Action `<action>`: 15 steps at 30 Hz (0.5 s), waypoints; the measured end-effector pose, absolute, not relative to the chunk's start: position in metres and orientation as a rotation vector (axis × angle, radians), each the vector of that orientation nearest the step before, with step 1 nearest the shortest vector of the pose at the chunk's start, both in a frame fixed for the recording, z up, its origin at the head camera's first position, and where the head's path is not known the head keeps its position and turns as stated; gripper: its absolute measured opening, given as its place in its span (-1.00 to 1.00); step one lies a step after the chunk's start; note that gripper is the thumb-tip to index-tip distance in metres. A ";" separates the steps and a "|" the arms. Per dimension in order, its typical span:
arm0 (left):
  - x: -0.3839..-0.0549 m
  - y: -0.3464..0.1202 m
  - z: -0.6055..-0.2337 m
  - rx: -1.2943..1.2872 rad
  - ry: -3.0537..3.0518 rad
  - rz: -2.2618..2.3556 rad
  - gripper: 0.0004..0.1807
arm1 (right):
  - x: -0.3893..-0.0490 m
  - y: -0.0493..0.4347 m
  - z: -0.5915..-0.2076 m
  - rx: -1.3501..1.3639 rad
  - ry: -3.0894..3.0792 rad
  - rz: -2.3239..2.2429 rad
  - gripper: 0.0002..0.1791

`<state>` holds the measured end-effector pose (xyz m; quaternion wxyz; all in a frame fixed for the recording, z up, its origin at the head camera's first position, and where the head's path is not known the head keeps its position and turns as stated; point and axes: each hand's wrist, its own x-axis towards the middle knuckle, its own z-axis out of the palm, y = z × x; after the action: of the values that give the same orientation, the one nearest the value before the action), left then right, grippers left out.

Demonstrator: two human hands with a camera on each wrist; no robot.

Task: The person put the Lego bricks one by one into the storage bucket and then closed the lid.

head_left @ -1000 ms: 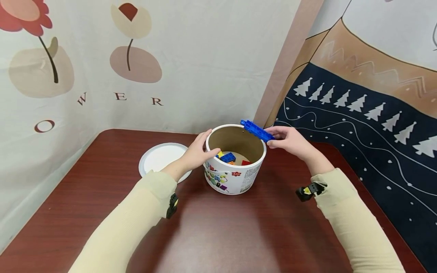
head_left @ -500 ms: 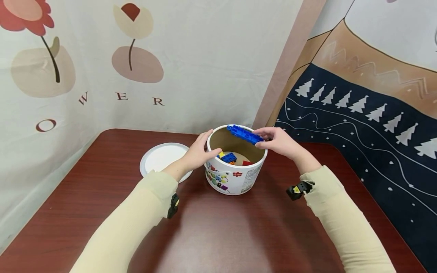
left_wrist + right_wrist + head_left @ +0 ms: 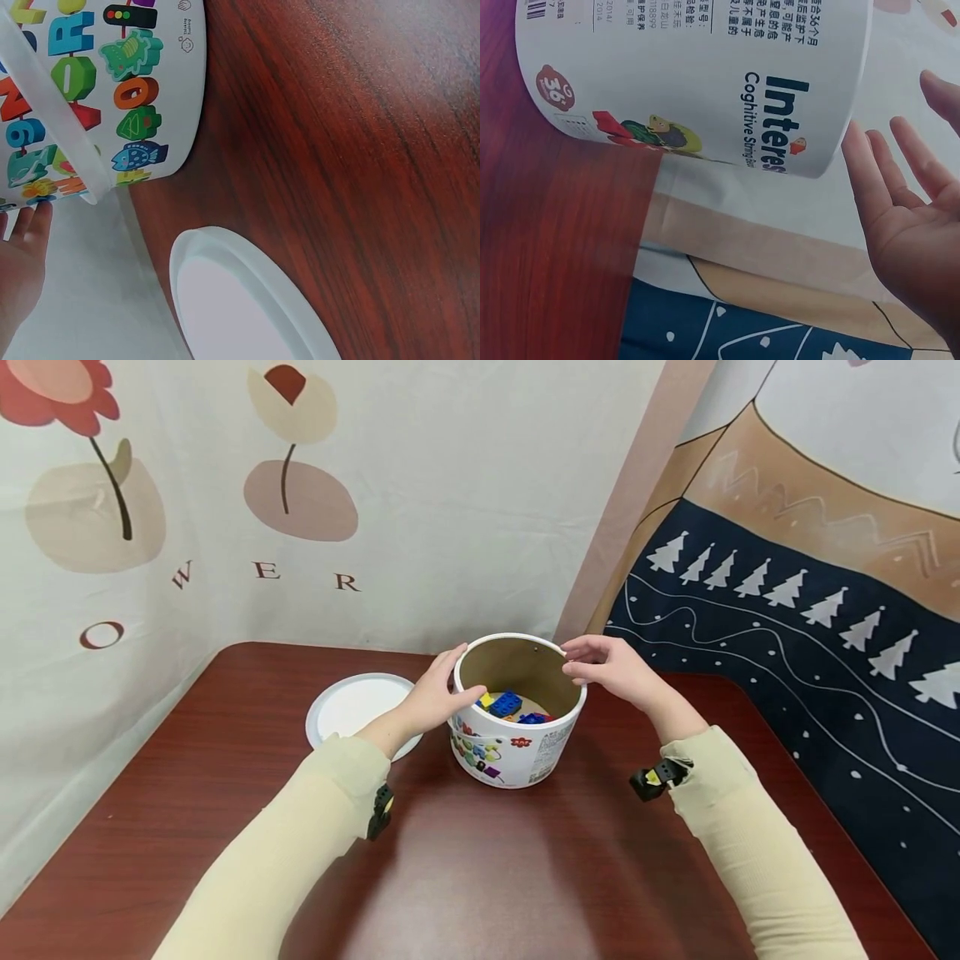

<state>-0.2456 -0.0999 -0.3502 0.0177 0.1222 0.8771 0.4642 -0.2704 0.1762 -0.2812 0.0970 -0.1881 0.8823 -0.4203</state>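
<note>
A white round bucket (image 3: 510, 760) with colourful printing stands on the table. Inside lie building blocks, among them a blue block (image 3: 505, 703), a yellow block (image 3: 486, 700) and more blue pieces (image 3: 534, 718) near the front wall. My left hand (image 3: 437, 693) rests against the bucket's left rim, thumb and fingers spread; the left wrist view shows its fingertips (image 3: 34, 217) at the bucket's wall. At the right rim my right hand (image 3: 611, 668) has its fingers loosely parted with nothing between them. In the right wrist view those fingers (image 3: 870, 165) reach up beside the bucket's top edge.
A white round lid (image 3: 360, 702) lies on the dark red wooden table (image 3: 510, 877), left of the bucket and partly behind the left forearm. Printed cloth (image 3: 450, 510) hangs behind the table, with a navy tree-patterned one (image 3: 750, 635) at the right.
My right hand carried a long blue toy piece leftward over the bucket, then let go of it. Blue pieces now show at the bucket's bottom. The left hand has stayed on the rim.
</note>
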 end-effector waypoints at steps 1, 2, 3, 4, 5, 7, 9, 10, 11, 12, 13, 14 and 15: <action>-0.245 -0.101 -0.350 0.376 2.729 1.433 -0.11 | -0.270 0.174 -0.280 -0.554 2.606 -1.253 -0.51; -0.244 -0.103 -0.349 0.374 2.733 1.420 -0.10 | -0.269 0.171 -0.280 -0.551 2.601 -1.259 -0.52; -0.244 -0.104 -0.348 0.372 2.735 1.408 -0.09 | -0.268 0.168 -0.279 -0.544 2.600 -1.264 -0.52; -0.243 -0.105 -0.348 0.369 2.736 1.397 -0.09 | -0.267 0.164 -0.278 -0.533 2.600 -1.270 -0.52; -0.242 -0.107 -0.347 0.366 2.737 1.386 -0.08 | -0.266 0.160 -0.277 -0.522 2.601 -1.282 -0.52; -0.241 -0.111 -0.345 0.360 2.727 1.391 -0.09 | -0.264 0.151 -0.274 -0.493 2.596 -1.319 -0.52; -0.240 -0.117 -0.343 0.343 2.722 1.406 -0.12 | -0.261 0.140 -0.271 -0.463 2.589 -1.363 -0.52; -0.239 -0.121 -0.341 0.336 2.721 1.419 -0.14 | -0.260 0.135 -0.270 -0.446 2.583 -1.386 -0.52; -0.238 -0.125 -0.338 0.324 2.718 1.434 -0.16 | -0.259 0.129 -0.268 -0.429 2.573 -1.412 -0.52; -0.238 -0.130 -0.337 0.315 2.717 1.446 -0.17 | -0.256 0.122 -0.265 -0.417 2.560 -1.434 -0.51; -0.238 -0.136 -0.335 0.301 2.723 1.446 -0.19 | -0.254 0.116 -0.263 -0.407 2.546 -1.457 -0.51; -0.237 -0.142 -0.333 0.285 2.730 1.442 -0.19 | -0.251 0.109 -0.261 -0.399 2.531 -1.473 -0.50; -0.236 -0.148 -0.331 0.263 2.732 1.439 -0.20 | -0.249 0.102 -0.259 -0.388 2.516 -1.487 -0.50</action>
<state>-0.2363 -0.1482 -0.3306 0.0211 0.0849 0.8814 0.4643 -0.2489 0.1019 -0.2589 0.0963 -0.1310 0.8495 -0.5020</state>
